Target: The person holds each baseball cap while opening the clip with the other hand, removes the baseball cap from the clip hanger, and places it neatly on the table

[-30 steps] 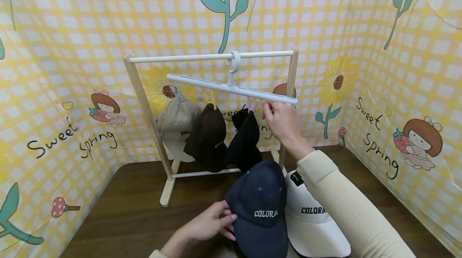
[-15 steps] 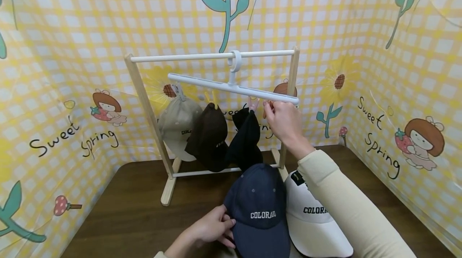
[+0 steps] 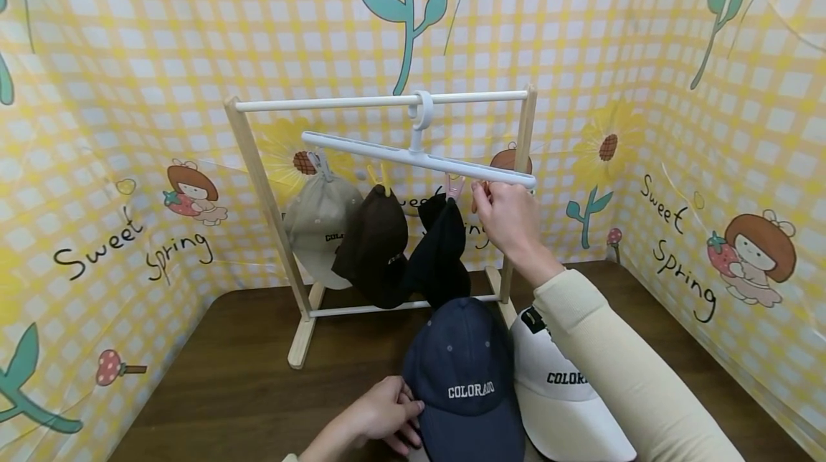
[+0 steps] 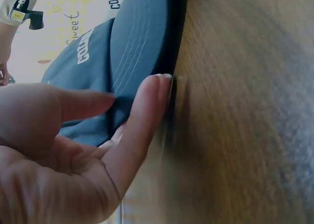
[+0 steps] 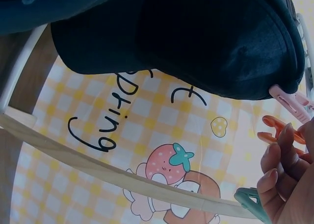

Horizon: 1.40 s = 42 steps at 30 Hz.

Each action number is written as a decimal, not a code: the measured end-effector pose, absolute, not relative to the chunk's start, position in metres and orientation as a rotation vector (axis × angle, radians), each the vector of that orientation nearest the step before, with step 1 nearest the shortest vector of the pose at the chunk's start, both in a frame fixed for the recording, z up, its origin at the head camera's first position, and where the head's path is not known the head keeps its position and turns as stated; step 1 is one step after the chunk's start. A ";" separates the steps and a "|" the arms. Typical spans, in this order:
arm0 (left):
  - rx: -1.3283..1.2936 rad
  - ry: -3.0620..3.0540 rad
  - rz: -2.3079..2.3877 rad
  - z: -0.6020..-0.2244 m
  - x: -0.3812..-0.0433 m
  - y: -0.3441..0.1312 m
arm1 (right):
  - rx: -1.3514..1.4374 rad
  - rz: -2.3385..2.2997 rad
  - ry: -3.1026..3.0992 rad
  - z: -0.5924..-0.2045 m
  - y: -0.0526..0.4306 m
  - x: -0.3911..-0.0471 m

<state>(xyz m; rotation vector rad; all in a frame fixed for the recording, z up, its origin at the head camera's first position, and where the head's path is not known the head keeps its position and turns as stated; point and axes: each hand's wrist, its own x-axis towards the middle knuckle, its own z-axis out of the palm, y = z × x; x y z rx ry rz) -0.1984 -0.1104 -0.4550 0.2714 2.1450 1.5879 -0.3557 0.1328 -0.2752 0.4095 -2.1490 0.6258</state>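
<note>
My left hand (image 3: 385, 412) pinches the edge of a navy baseball cap (image 3: 467, 354) lettered COLORADO, low over the table. In the left wrist view, its thumb and fingers (image 4: 93, 104) are at the brim (image 4: 140, 42). My right hand (image 3: 510, 214), below the right end of a tilted white hanger (image 3: 361, 146), grips an orange clip (image 5: 274, 127). Beside that clip, a pink clip (image 5: 289, 99) holds a black cap (image 5: 221, 47). A dark brown cap (image 3: 374, 247) and a beige cap (image 3: 319, 218) hang from clips further left.
The hanger hooks over the top bar of a wooden rack (image 3: 258, 182) on the dark table (image 3: 213, 354). A white cap (image 3: 568, 404) lies right of the navy cap, partly behind my right sleeve. A green clip (image 5: 251, 202) is near my right fingers. Patterned cloth (image 3: 290, 17) surrounds the table.
The navy cap has lowered and turned slightly, my left hand moving a little down and right with it. My right hand stays at the orange clip, and the hanging caps look the same.
</note>
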 end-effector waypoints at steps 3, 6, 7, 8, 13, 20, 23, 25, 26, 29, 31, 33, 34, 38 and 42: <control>0.280 2.166 1.511 -0.454 -0.197 -0.110 | 0.407 0.622 -2.149 -0.275 0.133 -0.356; 0.286 2.190 1.448 -0.452 -0.197 -0.111 | 0.405 0.620 -2.149 -0.275 0.133 -0.356; 0.284 2.200 1.428 -0.451 -0.197 -0.111 | 0.404 0.619 -2.150 -0.275 0.133 -0.355; 0.285 2.214 1.404 -0.450 -0.197 -0.111 | 0.404 0.622 -2.149 -0.275 0.133 -0.355; 0.349 2.274 1.354 -0.447 -0.201 -0.113 | 0.408 0.623 -2.144 -0.274 0.134 -0.354; 0.501 2.407 1.401 -0.446 -0.213 -0.118 | 0.409 0.606 -2.149 -0.273 0.134 -0.353; 0.563 2.477 1.450 -0.440 -0.220 -0.117 | 0.409 0.609 -2.149 -0.274 0.134 -0.354; 0.608 2.541 1.471 -0.434 -0.225 -0.116 | 0.406 0.611 -2.151 -0.274 0.135 -0.354; 0.622 2.576 1.477 -0.431 -0.227 -0.114 | 0.407 0.614 -2.151 -0.274 0.135 -0.354; 0.639 2.695 1.487 -0.422 -0.235 -0.110 | 0.400 0.624 -2.154 -0.274 0.135 -0.354; 0.618 2.766 1.497 -0.417 -0.241 -0.107 | 0.397 0.636 -2.153 -0.274 0.135 -0.354; 0.597 2.819 1.514 -0.414 -0.246 -0.104 | 0.389 0.646 -2.148 -0.273 0.136 -0.354; 0.586 2.842 1.517 -0.412 -0.248 -0.101 | 0.384 0.651 -2.146 -0.273 0.136 -0.354; 0.533 2.855 1.536 -0.409 -0.257 -0.092 | 0.375 0.675 -2.133 -0.274 0.135 -0.353; 0.469 2.849 1.557 -0.407 -0.267 -0.083 | 0.371 0.702 -2.130 -0.275 0.135 -0.353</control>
